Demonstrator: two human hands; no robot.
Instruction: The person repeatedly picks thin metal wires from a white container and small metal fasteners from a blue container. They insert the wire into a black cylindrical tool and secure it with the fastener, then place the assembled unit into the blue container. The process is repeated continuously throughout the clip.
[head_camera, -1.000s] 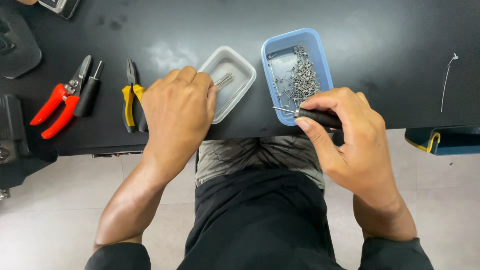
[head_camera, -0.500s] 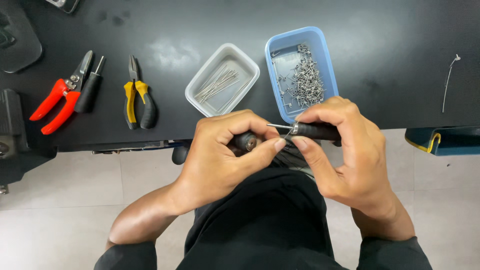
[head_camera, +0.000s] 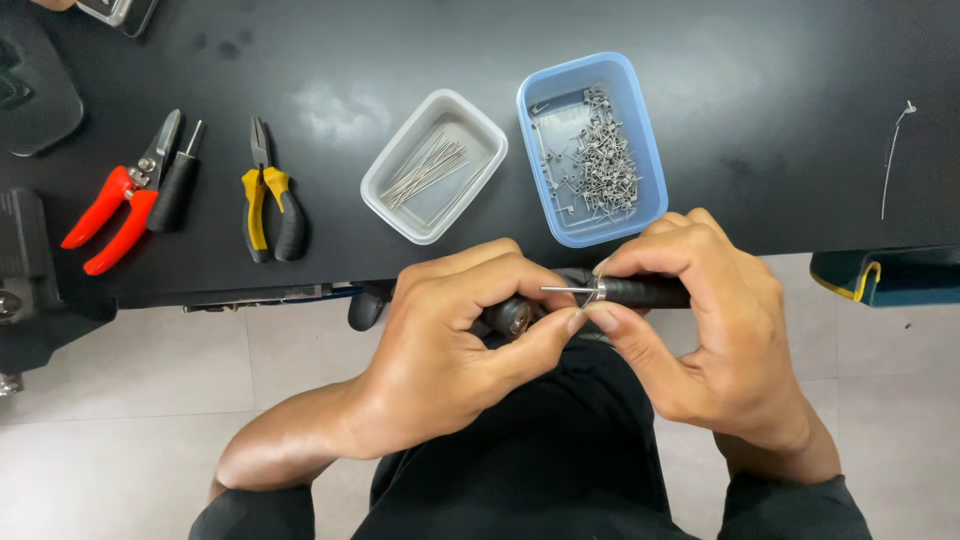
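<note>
Black pin tool (head_camera: 640, 291) pinched in right hand (head_camera: 715, 330), left hand (head_camera: 460, 340) touching tip

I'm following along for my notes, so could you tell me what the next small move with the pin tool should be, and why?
Probably slide the thin wire further into the metal tip of the black pin tool. The right hand grips that tool level, the left hand pinches a second black tool beneath, and the wire juts left from the tip.

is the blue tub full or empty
Partly filled. The blue tub holds a loose heap of small bent metal pieces toward its right side; much of the left floor is bare.
</note>
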